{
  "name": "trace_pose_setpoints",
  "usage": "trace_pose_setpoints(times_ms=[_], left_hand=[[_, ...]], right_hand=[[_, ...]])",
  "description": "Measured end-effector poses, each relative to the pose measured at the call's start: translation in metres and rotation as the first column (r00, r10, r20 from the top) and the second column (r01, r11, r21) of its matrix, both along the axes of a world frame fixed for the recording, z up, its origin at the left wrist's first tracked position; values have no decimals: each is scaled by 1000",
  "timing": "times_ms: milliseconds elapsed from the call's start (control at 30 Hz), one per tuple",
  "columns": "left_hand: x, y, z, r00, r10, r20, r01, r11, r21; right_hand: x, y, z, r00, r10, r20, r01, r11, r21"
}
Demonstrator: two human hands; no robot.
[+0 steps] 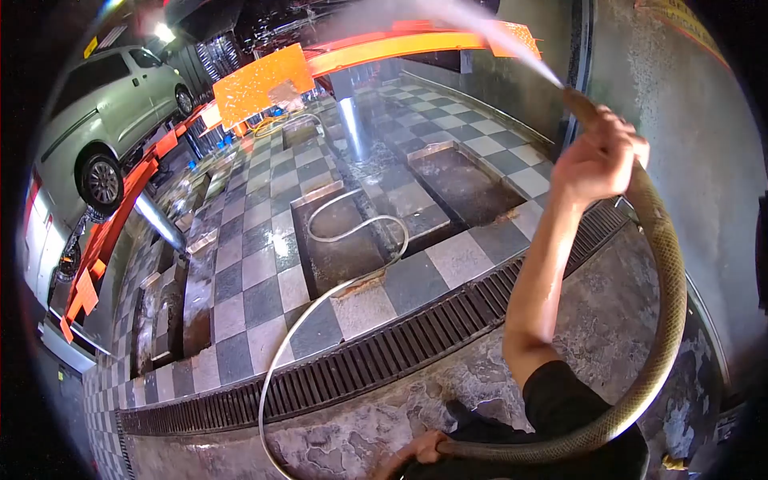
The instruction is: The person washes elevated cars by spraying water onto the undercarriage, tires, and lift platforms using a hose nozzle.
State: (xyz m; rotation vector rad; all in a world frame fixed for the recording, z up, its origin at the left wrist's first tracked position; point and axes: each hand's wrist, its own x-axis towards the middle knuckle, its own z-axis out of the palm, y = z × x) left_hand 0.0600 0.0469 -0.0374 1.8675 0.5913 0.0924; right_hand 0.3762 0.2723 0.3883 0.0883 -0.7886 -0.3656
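My right hand (pixel 606 156) is raised at the upper right, its fingers wrapped round a thick tan hose (pixel 670 280) close to the nozzle end. A white jet of water (pixel 512 44) shoots from that end up and to the left, past the orange vehicle lift (pixel 400 52). From the right hand the hose curves down and back across my body. Low in the view, my left hand (pixel 432 446) is closed round the same hose near its lower visible part.
A silver van (pixel 120 112) stands raised on another orange lift (pixel 120 228) at left. Sunken pits (pixel 472 184) break the wet checkered floor (pixel 256 272). A thin pale hose (pixel 276 360) crosses a drain grate (pixel 384 344). A grey wall (pixel 680 136) rises at right.
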Motion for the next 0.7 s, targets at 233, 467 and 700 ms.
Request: trace_pose_setpoints(times_ms=[233,467,700], left_hand=[[10,0,3,997,77,-15,-78,994,-82],[9,16,-19,998,52,39,-52,998,-21],[24,20,-36,953,302,35,-295,946,-136]], right_hand=[[-5,26,-17,964,126,233,-125,992,-18],[11,49,-21,994,64,-88,-64,998,8],[-60,66,-6,870,400,290,-401,914,-58]])
